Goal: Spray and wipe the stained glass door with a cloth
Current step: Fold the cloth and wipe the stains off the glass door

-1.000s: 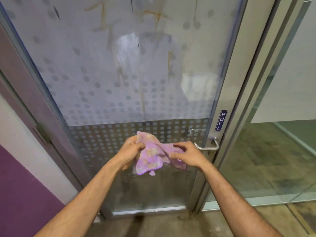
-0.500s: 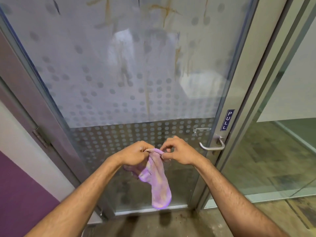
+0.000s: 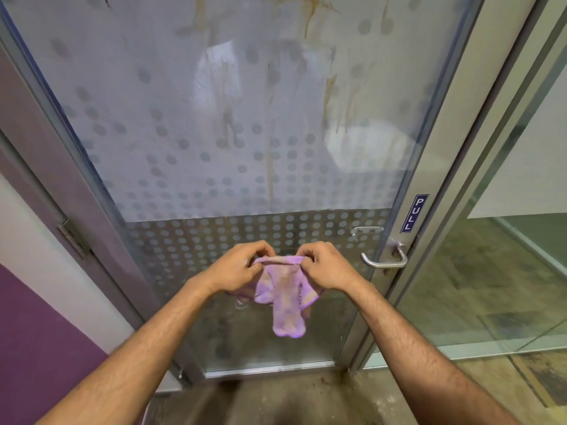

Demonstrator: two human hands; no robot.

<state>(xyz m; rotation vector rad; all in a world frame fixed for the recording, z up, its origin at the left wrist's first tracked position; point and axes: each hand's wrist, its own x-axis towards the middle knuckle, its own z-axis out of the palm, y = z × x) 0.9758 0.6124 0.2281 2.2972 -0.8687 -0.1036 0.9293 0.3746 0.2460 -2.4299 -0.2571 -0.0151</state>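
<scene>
The frosted, dotted glass door (image 3: 214, 118) fills the view ahead, with brown drip stains (image 3: 329, 87) running down its upper middle and right. A stained purple cloth (image 3: 283, 297) hangs in front of the door's lower part. My left hand (image 3: 237, 266) pinches the cloth's top edge on the left. My right hand (image 3: 325, 265) pinches the same edge on the right, so the cloth is stretched between them and droops below.
A metal lever handle (image 3: 383, 260) and a blue PULL sign (image 3: 414, 213) sit on the door's right frame. A hinge (image 3: 72, 237) is on the left frame beside a white and purple wall (image 3: 36, 332). A glass panel (image 3: 491, 271) stands at right.
The bunched cloth was let hang down, then pulled open along its top edge between both hands. The hands moved slightly apart. The view tilted a little upward.
</scene>
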